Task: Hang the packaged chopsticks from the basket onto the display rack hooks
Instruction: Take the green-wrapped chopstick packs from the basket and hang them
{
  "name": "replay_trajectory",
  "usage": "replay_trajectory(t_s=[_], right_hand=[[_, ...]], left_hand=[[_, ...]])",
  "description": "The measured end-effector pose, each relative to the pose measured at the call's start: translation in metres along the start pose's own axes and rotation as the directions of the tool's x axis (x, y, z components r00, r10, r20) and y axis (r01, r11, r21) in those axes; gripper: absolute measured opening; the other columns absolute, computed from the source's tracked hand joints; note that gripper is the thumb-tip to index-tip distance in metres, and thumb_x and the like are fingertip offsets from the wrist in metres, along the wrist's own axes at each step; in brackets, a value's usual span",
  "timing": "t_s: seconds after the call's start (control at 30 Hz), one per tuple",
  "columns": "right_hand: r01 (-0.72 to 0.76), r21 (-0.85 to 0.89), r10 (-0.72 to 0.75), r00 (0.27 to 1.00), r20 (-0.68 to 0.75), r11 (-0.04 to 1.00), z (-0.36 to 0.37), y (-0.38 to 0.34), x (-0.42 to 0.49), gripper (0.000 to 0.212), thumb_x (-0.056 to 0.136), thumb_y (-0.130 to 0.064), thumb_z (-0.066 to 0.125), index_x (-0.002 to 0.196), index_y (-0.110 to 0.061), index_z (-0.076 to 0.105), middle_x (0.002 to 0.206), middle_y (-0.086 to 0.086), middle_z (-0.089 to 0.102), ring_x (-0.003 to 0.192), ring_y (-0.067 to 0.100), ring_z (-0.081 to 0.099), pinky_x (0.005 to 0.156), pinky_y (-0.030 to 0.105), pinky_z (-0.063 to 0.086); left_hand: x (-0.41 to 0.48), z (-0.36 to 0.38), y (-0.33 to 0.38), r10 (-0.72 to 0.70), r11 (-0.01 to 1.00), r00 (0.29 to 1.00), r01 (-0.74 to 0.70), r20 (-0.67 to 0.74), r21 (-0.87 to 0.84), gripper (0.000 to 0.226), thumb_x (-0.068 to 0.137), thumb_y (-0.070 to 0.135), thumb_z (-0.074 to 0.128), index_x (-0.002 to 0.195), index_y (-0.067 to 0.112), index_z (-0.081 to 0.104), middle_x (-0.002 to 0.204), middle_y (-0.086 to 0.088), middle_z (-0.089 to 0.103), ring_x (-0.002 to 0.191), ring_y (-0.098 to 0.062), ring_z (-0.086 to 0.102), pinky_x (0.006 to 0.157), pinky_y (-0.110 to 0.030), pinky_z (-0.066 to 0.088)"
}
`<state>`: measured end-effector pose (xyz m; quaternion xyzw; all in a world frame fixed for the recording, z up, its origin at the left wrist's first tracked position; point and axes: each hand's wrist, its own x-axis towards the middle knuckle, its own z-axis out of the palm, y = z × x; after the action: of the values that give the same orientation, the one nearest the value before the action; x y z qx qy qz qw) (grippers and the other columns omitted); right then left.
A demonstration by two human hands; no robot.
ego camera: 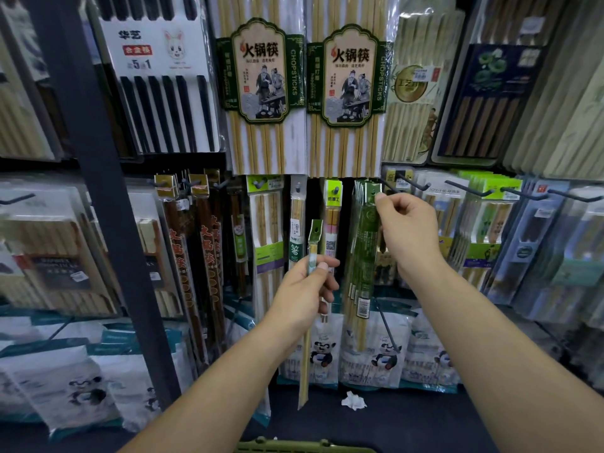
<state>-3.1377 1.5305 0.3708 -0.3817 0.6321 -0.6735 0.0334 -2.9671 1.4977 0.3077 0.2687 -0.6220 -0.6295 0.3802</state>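
My right hand [405,230] pinches the top tab of a green chopstick pack [361,256] that hangs in a bunch of like packs at a dark hook [390,188] in the middle of the rack. My left hand [302,289] grips a single narrow pack of bamboo chopsticks [307,338] upright, its green hang tab pointing up, left of the bunch and apart from it. The green basket's rim [304,446] shows at the bottom edge.
Bare hooks [470,189] stick out to the right of the bunch. Large hot-pot chopstick packs [261,93] hang above. A dark upright post [98,191] stands at the left. Panda-printed bags [376,354] line the bottom shelf, with a crumpled white scrap [353,400] on the floor.
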Motion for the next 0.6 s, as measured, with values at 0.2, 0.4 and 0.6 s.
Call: replay_trajectory(t_s=[0.2,0.4,0.6], right_hand=[[0.023,-0.027,-0.024,0.999,-0.023,0.999,0.0035,0.0026,0.0053,0.040,0.099,-0.035,0.061,0.076,-0.002,0.060,0.044,-0.013,0.040,0.047,0.008,0.040,0.067,0.031,0.049],[0.026,-0.032,-0.027,0.999,-0.024,0.999,0.0059,0.0030,0.0055,0.037,0.098,-0.035,0.061,0.073,-0.008,0.060,0.045,-0.012,0.044,0.050,0.012,0.043,0.064,0.032,0.048],[0.064,-0.066,-0.066,0.998,-0.024,0.996,0.0076,0.0025,0.0061,0.036,0.100,-0.032,0.058,0.075,-0.005,0.058,0.046,-0.014,0.043,0.047,0.003,0.039,0.061,0.026,0.041]], left_hand=[[-0.0014,-0.0021,0.0008,-0.007,1.000,1.000,0.007,0.009,-0.007,0.026,0.111,0.014,0.040,0.106,0.015,0.066,0.078,-0.004,0.061,0.058,-0.007,0.054,0.051,-0.021,0.045],[-0.0022,-0.0026,-0.0006,-0.008,1.000,1.000,0.008,0.013,-0.020,0.027,0.111,0.013,0.040,0.106,0.014,0.066,0.072,0.000,0.060,0.054,-0.006,0.051,0.049,-0.021,0.044],[-0.0016,-0.0026,-0.0020,0.000,1.000,1.000,0.000,0.027,-0.004,0.027,0.111,0.013,0.039,0.104,0.017,0.065,0.063,0.008,0.058,0.051,-0.006,0.046,0.048,-0.022,0.040]])
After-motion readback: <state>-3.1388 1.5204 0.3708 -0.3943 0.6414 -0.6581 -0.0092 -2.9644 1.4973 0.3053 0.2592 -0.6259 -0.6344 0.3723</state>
